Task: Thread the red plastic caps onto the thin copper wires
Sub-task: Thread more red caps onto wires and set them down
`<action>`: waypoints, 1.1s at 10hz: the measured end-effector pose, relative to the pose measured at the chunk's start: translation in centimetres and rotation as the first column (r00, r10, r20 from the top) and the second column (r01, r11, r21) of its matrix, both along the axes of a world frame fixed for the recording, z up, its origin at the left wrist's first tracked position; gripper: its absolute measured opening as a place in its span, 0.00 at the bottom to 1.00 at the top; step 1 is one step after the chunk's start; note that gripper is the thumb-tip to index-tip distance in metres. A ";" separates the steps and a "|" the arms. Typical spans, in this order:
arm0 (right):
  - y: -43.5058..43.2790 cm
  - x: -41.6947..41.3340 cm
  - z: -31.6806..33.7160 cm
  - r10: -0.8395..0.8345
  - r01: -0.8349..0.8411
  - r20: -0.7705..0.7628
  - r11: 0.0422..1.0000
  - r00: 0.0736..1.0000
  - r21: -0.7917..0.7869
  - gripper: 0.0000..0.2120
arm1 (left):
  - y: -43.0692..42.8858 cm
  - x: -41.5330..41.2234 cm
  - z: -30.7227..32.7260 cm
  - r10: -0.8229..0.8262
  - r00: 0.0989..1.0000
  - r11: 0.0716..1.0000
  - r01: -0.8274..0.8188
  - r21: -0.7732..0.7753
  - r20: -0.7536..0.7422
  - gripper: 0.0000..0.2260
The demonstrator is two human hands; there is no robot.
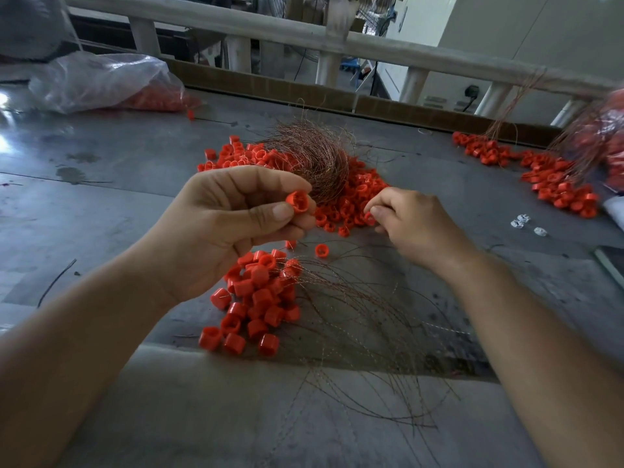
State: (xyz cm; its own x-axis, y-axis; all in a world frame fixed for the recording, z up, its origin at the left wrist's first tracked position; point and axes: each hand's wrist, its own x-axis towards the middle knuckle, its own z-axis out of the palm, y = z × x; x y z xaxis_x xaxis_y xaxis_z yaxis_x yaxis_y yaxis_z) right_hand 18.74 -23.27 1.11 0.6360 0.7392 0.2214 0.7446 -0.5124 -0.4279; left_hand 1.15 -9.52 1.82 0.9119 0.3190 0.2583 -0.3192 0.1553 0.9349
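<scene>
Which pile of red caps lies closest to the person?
The cluster under the left hand, with wires fanning rightward; the other piles lie farther back.

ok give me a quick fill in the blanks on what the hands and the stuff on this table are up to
1. The left hand holds one red cap between its fingers and ____.
2. The right hand pinches a second ____ at the loose pile.
3. The wire tangle rests on that pile, and the clear plastic bag lies at the table's far ____.
Missing words: thumb; cap; left
</scene>
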 end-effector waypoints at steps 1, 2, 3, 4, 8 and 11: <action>-0.1 -0.1 0.6 0.015 -0.003 -0.080 0.989 0.997 0.149 0.10 | 0.1 0.0 -0.1 0.002 1.000 1.000 -0.002 0.008 -0.002 0.11; -0.3 -0.5 1.4 0.061 0.009 -0.221 0.953 0.973 0.302 0.14 | 0.2 0.0 -0.1 0.007 1.000 1.000 -0.007 0.021 -0.009 0.11; -0.3 -1.3 2.0 0.186 -0.020 -0.377 0.914 0.907 0.405 0.16 | 0.2 0.0 -0.2 0.014 1.000 1.000 -0.014 0.027 -0.012 0.11; -0.2 -2.0 2.3 0.302 -0.023 -0.508 0.875 0.807 0.484 0.13 | 0.2 0.0 -0.2 0.013 1.000 0.999 -0.013 0.036 -0.016 0.11; -0.1 -3.9 2.7 0.453 -0.132 -0.544 0.839 0.706 0.528 0.04 | 0.1 0.3 -0.4 0.077 0.995 0.985 -0.066 0.157 -0.068 0.11; 0.7 -5.7 2.0 0.479 -0.284 -0.259 0.790 0.839 0.543 0.11 | -0.2 0.6 -0.5 0.153 0.985 0.973 -0.137 0.185 -0.075 0.12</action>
State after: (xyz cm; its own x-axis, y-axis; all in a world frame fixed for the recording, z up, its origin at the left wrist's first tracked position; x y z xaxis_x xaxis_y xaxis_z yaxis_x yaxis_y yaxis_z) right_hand 13.06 -22.59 3.10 0.4265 0.8045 0.4132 0.5708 0.1150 -0.8130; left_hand 1.80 -9.70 1.32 0.8811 0.4053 0.2439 -0.2415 -0.0580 0.9687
